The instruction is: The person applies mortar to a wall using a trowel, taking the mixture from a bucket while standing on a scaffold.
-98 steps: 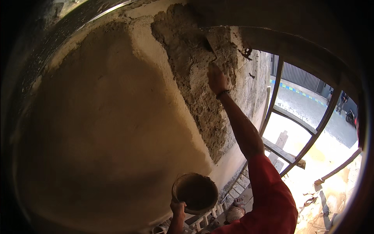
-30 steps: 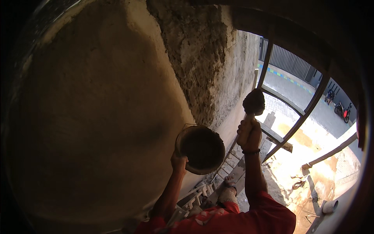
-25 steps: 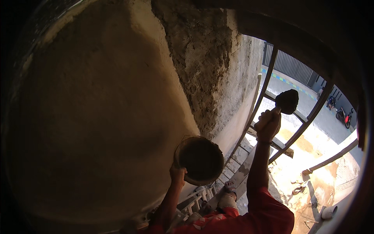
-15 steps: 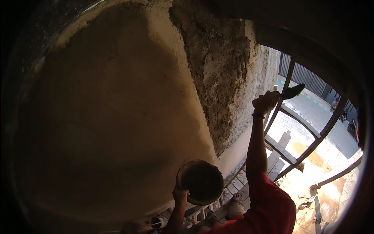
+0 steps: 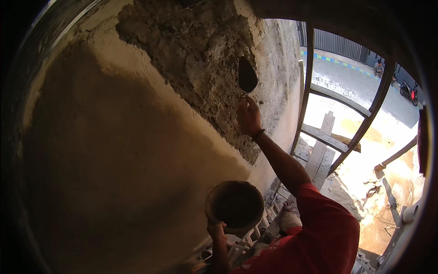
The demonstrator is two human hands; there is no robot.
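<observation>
My right hand (image 5: 249, 116) grips a trowel (image 5: 247, 75), raised against the patch of rough, wet mortar (image 5: 182, 55) high on the wall. The trowel's dark blade points up over that patch; whether it touches the surface I cannot tell. Below, my left hand (image 5: 217, 231) is closed on the rim of a round dark bucket (image 5: 235, 205), whose shadowed inside is hard to make out. To the left and below the rough patch spreads smoother beige plaster (image 5: 109, 150).
My foot (image 5: 290, 215) is on narrow planks above a drop. A timber frame (image 5: 324, 134) and boards (image 5: 325, 144) stand at the right. Beyond lie a paved street with a person (image 5: 378, 68), a motorbike (image 5: 408, 93) and a grey gate (image 5: 340, 43). A white pipe (image 5: 409, 213) lies lower right.
The trowel, with a dark lump on it earlier, has swung leftward from in front of the open frame onto the rough wall patch. The view has shifted; my left hand still holds the bucket.
</observation>
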